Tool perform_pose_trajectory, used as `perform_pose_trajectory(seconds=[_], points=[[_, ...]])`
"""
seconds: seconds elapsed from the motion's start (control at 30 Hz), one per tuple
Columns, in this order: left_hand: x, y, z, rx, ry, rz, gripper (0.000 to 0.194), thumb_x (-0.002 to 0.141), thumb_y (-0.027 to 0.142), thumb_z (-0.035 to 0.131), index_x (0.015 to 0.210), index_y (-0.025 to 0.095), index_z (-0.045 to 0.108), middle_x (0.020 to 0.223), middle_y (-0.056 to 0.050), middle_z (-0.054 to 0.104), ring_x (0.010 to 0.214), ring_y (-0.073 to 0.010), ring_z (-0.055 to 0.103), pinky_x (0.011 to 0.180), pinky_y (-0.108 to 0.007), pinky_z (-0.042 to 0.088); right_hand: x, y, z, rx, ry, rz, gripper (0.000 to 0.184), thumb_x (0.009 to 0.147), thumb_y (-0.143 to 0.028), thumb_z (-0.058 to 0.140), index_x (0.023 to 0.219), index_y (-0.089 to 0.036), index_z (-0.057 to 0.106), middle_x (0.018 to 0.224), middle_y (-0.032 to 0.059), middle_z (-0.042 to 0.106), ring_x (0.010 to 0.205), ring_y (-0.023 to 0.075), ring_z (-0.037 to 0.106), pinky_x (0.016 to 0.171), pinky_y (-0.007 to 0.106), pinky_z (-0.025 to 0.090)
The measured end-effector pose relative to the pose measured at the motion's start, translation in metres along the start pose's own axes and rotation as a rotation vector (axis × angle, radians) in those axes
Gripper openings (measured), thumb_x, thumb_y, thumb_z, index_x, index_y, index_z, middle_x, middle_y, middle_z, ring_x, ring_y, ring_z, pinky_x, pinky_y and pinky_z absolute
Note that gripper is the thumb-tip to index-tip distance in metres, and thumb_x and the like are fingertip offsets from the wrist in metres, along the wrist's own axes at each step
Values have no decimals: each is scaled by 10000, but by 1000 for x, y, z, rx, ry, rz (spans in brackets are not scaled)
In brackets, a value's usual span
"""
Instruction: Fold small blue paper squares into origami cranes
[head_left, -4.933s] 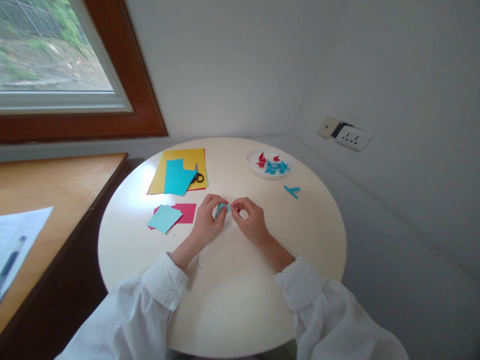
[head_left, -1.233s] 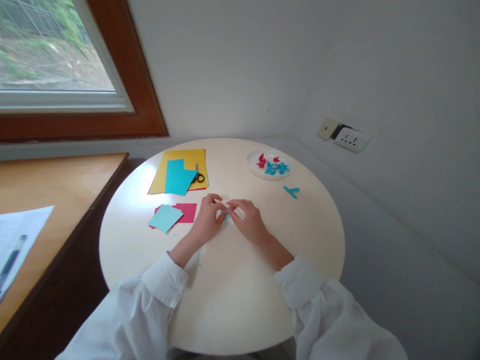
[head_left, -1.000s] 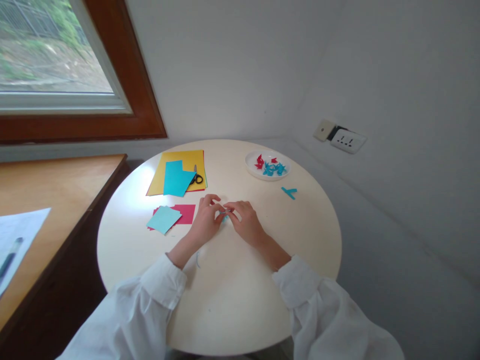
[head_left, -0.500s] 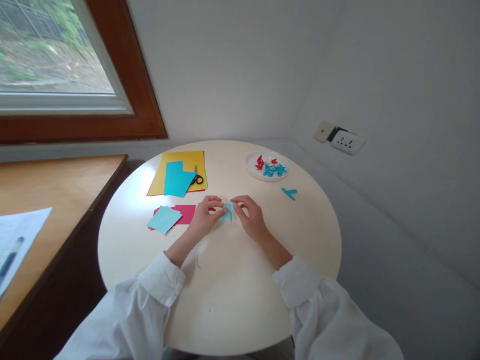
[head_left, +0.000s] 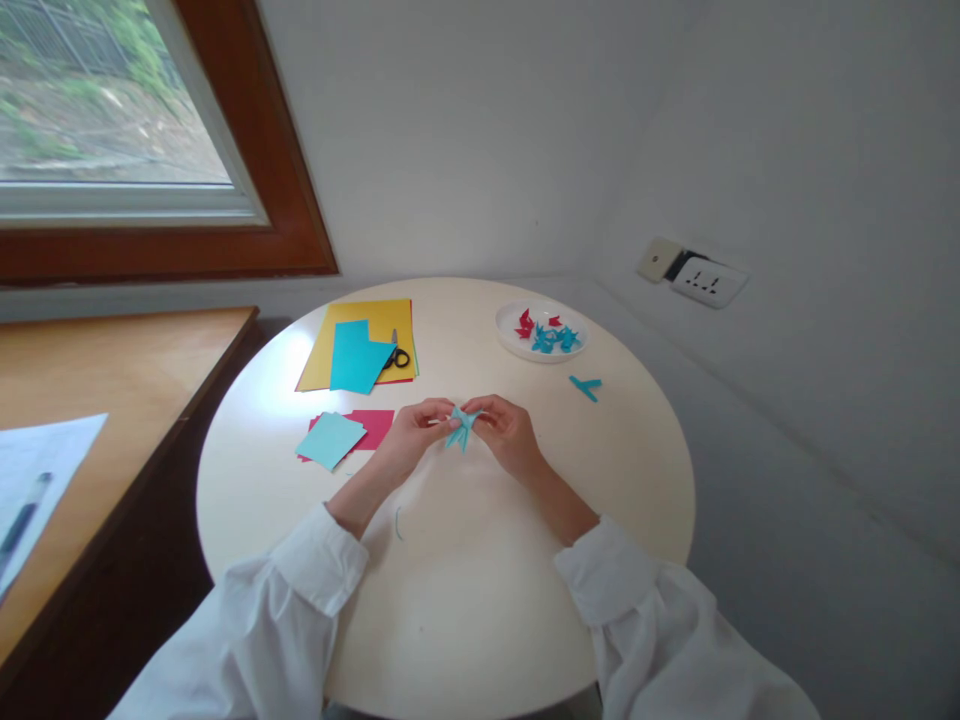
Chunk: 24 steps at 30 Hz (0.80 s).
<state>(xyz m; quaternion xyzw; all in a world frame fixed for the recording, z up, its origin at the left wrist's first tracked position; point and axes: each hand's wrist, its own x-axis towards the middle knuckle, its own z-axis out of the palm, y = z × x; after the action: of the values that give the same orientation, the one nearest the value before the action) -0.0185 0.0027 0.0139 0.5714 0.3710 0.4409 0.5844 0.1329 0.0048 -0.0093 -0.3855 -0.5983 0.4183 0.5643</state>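
Observation:
Between my two hands is a small light-blue folded paper piece point(head_left: 463, 428), with pointed tips spreading down toward me. My left hand point(head_left: 418, 432) pinches its left side between thumb and fingers. On the other side, my right hand point(head_left: 504, 432) grips the right edge in a pinch. Parts of the piece are hidden behind my fingertips. Left of my left hand lie light-blue paper squares point(head_left: 331, 441) over red paper squares point(head_left: 375, 428). A white plate point(head_left: 513, 345) farther back holds red folded pieces point(head_left: 525, 324) and several blue folded pieces point(head_left: 553, 339).
Yellow sheets point(head_left: 319, 350) lie at the back left, bearing cut blue paper point(head_left: 352, 358) and black-handled scissors point(head_left: 401, 357). Blue paper strips point(head_left: 586, 387) rest right of my hands. A wooden desk point(head_left: 157, 360) with a paper and pen point(head_left: 26, 520) adjoins the round table point(head_left: 465, 600).
The folded paper has turned in my fingers, and its points now show more clearly, fanned downward. My right hand has shifted slightly right. The whole view has also moved a little.

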Motion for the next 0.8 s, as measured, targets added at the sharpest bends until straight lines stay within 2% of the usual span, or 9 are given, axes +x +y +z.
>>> perform_pose_trajectory(seconds=[0.2, 0.37, 0.43, 0.63, 0.8], points=[[0, 2, -2, 103, 48, 64, 168, 602, 294, 706, 677, 156, 644, 800, -27, 540, 695, -122, 504, 586, -236, 400, -1, -2, -2, -217, 72, -121, 71, 660, -158, 547, 693, -191, 600, 702, 9, 638, 663, 145, 589, 634, 281, 479], [3, 0, -9, 339, 167, 182, 122, 604, 276, 699, 673, 178, 671, 708, -11, 528, 603, -98, 451, 529, -232, 357, -2, -6, -3, -432, 116, -246, 102, 665, -127, 522, 693, -201, 585, 692, 8, 630, 651, 148, 566, 613, 286, 461], [4, -1, -11, 391, 181, 198, 131, 620, 290, 685, 689, 179, 676, 664, -7, 536, 572, -97, 437, 513, -234, 345, -3, -7, -3, -478, 131, -271, 105, 667, -123, 517, 692, -204, 579, 688, 9, 628, 647, 148, 563, 603, 285, 460], [5, -3, -10, 299, 150, 116, 183, 654, 318, 648, 724, 149, 659, 633, -21, 616, 580, -123, 521, 537, -247, 399, -2, -7, -4, -549, 167, -309, 127, 669, -99, 506, 698, -205, 570, 691, 17, 623, 645, 151, 557, 587, 282, 458], [6, -4, -9, 267, 166, 110, 178, 637, 298, 653, 713, 137, 647, 677, -45, 658, 624, -138, 578, 582, -255, 445, -2, -8, -3, -555, 162, -357, 150, 665, -76, 491, 705, -202, 561, 694, 22, 598, 668, 156, 551, 585, 284, 460]])
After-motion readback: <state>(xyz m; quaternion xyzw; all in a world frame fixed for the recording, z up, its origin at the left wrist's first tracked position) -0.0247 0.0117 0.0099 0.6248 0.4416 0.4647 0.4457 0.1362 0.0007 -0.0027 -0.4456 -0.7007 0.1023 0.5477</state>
